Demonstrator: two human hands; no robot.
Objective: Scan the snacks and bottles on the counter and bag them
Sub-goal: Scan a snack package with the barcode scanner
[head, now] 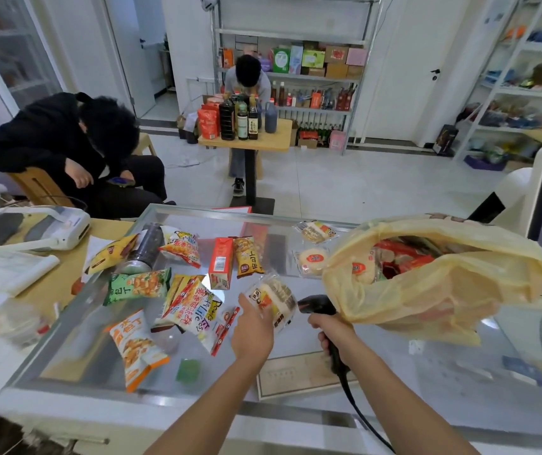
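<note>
**Q:** Head view: what surface carries the goods?

**A:** A smooth, reflective glass-topped counter (75, 343) with a pale metal rim. Crinkled film packets lie loose on it: a green snack packet (136, 285), an orange snack packet (135, 346), a large white-and-yellow crisp bag (194, 307), a gold snack packet (246, 256) and a yellow snack packet (112, 252) at the far left edge. A red rectangular cardboard carton (221, 262) touches the left side of the gold snack packet. A dark cylindrical bottle (146, 247) lies on its side beside the yellow snack packet.

**Q:** Which item is in hand?

**A:** A clear-film pastry packet (272, 298), pale and layered inside, with an orange-and-yellow label. The left hand (253, 330) holds it raised above the glass. The thumb presses its left edge and the fingers pass beneath it, out of sight.

**Q:** And the other hand?

**A:** The right hand (332, 333) has its fingers wrapped fully round the handle of a black plastic barcode scanner (317, 305). The scanner's head sits just beside the pastry packet. A black cable (361, 418) trails from the handle toward the near edge.

**Q:** Where is the bag?

**A:** A thin, translucent yellow plastic bag (427, 300) sits wrinkled on the right of the counter. Its mouth is open, showing red and clear-wrapped snacks inside. Two clear-wrapped round cakes (312, 261) lie on the glass just left of it.
</note>
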